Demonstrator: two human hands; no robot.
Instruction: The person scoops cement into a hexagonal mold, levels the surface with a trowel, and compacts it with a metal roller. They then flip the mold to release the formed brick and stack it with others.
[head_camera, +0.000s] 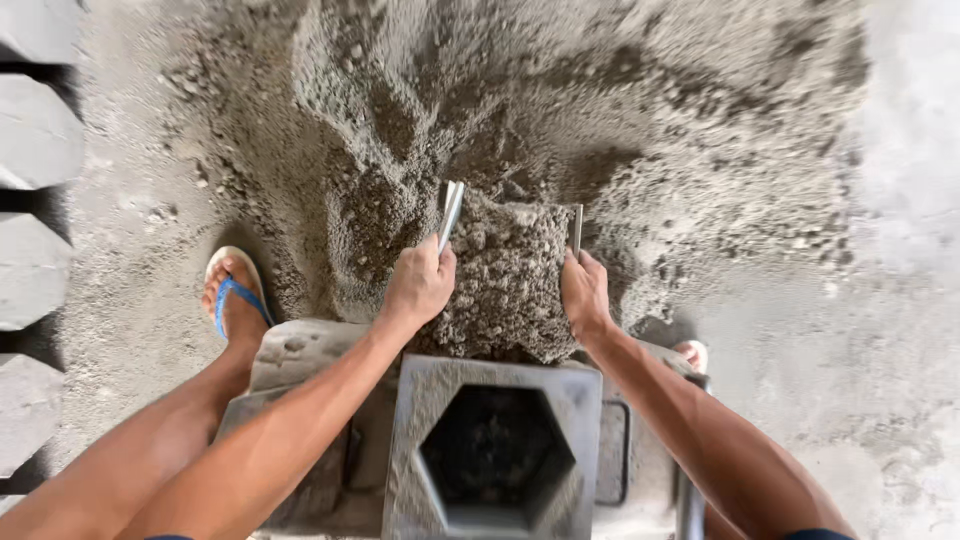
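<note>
Two hands lift a loaded scoop (508, 285) above the hexagonal mould (495, 455).
The left hand (418, 285) and right hand (585, 295) clench its metal edges; if it tilts, the mix may spill beside the mould.

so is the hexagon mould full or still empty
Mostly empty: the hexagonal mould shows a dark, deep cavity. The gravelly mix sits heaped on the scoop between both hands, above its rim.

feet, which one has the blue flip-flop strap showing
The left foot, beside the left hand; the other foot barely peeks out behind the right forearm.
</note>
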